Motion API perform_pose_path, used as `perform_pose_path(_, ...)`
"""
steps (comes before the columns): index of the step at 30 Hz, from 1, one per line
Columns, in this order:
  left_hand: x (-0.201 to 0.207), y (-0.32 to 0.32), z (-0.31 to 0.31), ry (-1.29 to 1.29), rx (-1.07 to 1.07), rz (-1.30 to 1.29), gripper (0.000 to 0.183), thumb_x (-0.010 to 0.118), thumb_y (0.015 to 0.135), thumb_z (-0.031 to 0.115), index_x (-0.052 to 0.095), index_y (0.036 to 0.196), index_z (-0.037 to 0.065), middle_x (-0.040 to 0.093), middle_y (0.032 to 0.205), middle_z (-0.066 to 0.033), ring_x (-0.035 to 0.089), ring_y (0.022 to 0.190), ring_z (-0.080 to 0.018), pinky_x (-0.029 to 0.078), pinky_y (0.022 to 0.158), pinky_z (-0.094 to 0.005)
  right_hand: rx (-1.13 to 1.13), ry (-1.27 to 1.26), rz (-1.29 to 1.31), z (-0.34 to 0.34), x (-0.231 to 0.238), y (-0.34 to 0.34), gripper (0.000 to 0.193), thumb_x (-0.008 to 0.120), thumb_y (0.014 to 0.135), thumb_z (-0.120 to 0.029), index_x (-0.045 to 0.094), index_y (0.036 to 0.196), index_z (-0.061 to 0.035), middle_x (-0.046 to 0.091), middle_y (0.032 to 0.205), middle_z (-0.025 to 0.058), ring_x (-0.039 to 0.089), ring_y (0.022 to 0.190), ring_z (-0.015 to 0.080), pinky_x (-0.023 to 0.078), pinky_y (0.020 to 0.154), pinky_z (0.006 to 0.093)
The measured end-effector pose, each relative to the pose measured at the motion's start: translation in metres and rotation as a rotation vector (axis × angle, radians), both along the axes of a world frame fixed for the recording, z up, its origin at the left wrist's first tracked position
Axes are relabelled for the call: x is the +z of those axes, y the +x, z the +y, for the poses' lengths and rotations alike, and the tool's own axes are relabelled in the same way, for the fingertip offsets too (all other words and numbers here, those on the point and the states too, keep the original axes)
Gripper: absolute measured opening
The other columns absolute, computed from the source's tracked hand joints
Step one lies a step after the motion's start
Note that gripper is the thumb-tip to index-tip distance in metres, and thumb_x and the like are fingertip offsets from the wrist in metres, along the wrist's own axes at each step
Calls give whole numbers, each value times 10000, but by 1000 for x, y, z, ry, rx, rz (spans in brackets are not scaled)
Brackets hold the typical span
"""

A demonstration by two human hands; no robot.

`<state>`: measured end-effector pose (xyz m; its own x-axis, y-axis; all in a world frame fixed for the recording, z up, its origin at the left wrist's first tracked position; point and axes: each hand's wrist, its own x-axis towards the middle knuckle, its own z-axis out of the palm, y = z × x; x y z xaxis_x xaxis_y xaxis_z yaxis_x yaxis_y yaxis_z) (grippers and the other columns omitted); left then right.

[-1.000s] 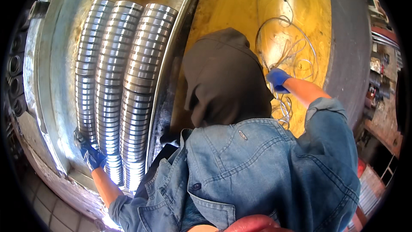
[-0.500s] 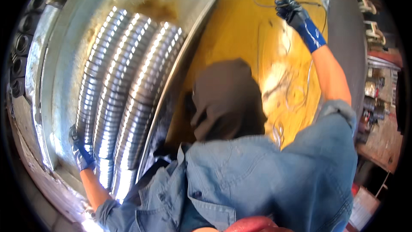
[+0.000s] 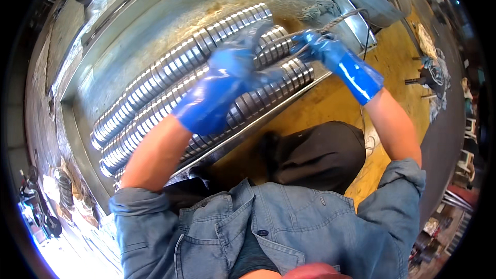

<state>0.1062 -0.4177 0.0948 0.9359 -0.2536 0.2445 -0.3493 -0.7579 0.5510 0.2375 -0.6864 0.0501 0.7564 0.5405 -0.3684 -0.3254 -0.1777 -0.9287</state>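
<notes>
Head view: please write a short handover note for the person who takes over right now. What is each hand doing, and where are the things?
Left hand, blue glove: over the rows of metal rings, fingers reaching the far end of the rows; whether it grips anything cannot be told.
Right hand, blue glove: closed on a steel cable at the far end of the rings.
Rings: three long rows lying side by side in the metal tray.
Done: rings lined up in the tray.
Left: cable not clearly through or around the rings; check it.
</notes>
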Motion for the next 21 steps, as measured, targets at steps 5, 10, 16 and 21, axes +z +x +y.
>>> perform_pose_path(5, -17, 3, -55, 225, 154, 185, 745, 736, 899, 242, 409, 1561, 143, 579, 1439, -193, 655, 1207, -355, 542, 1019, -462, 9, 44, 102, 29, -11, -34, 371, 716, 1002, -315, 719, 1179, 10, 757, 1059, 106, 711, 946, 173, 574, 876, 312)
perform_pose_path(10, -37, 12, -44, 152, 158, 359, 630, 712, 917, 264, 500, 1506, 200, 659, 1331, -161, 682, 1160, -348, 564, 1002, -448, 158, -655, -163, 26, 26, -36, 533, 665, 999, -513, 725, 1205, -25, 759, 1062, 134, 692, 1003, 182, 539, 936, 343)
perform_pose_path(16, -55, 16, -30, -187, 175, 474, 452, 660, 1005, 256, 604, 1435, 128, 705, 1313, -149, 693, 1190, -272, 554, 1040, -370, 72, -1041, -1420, -31, 44, -13, 559, 713, 952, -482, 615, 1404, -168, 666, 1368, 91, 602, 1304, 253, 463, 1101, 432)
perform_pose_path(21, -35, 19, -39, -292, 146, 529, 362, 659, 1024, 219, 658, 1379, 149, 769, 1191, -92, 723, 1095, -181, 578, 953, -339, 314, -1153, -1521, -39, 41, 8, 658, 730, 936, -397, 486, 1527, -243, 545, 1522, 83, 489, 1433, 295, 392, 1197, 486)
